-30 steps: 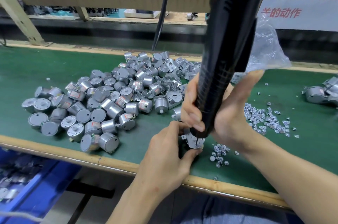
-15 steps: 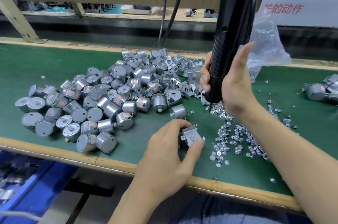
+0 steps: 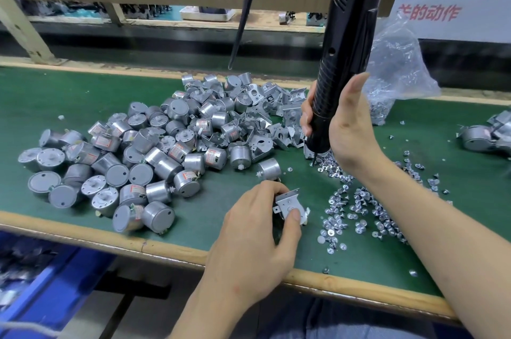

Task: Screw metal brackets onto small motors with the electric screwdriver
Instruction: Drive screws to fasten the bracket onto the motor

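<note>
Right hand (image 3: 347,128) upright, gripping screwdriver (image 3: 343,56).

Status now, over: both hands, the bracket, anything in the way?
Left hand holds bracket. Right hand grips electric screwdriver, pointed down at loose screws. These lie between it and bracket.
</note>
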Available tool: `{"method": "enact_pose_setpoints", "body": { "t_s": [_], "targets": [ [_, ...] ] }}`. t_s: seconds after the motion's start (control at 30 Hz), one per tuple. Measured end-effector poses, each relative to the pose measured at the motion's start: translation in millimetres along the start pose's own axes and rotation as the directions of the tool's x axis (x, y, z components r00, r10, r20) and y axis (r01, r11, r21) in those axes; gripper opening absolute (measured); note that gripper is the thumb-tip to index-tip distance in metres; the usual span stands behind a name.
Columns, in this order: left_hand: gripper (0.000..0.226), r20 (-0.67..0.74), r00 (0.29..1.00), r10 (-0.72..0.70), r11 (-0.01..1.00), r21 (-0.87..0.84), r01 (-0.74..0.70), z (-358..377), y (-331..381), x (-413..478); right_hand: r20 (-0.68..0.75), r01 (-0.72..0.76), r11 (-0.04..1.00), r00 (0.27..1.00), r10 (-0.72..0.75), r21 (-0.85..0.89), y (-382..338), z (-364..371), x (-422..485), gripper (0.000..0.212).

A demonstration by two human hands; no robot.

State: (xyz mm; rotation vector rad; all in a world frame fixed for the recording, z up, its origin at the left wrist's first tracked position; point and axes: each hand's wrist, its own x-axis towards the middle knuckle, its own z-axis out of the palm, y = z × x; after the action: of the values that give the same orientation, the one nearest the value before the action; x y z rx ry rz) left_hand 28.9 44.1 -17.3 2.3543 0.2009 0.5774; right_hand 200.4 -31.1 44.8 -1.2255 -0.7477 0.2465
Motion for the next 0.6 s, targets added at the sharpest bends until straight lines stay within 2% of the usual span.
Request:
{"method": "enact_pose_setpoints", "body": {
  "t_s": [0.3,0.6],
  "targets": [
    [0.029,0.003,1.000,0.012,1.000,-0.004,-0.012,0.1,2.2,0.3,0.023,-0.014,1.000,1.000,0.014,0.003,1.3,0.6,-0.8,0.066],
    [0.030,0.000,1.000,0.015,1.000,0.017,-0.015,1.8,-0.7,0.5,0.074,-0.047,0.998,0.996,0.043,0.044,-0.7,5.0,-3.6,0.068]
  ]
}}
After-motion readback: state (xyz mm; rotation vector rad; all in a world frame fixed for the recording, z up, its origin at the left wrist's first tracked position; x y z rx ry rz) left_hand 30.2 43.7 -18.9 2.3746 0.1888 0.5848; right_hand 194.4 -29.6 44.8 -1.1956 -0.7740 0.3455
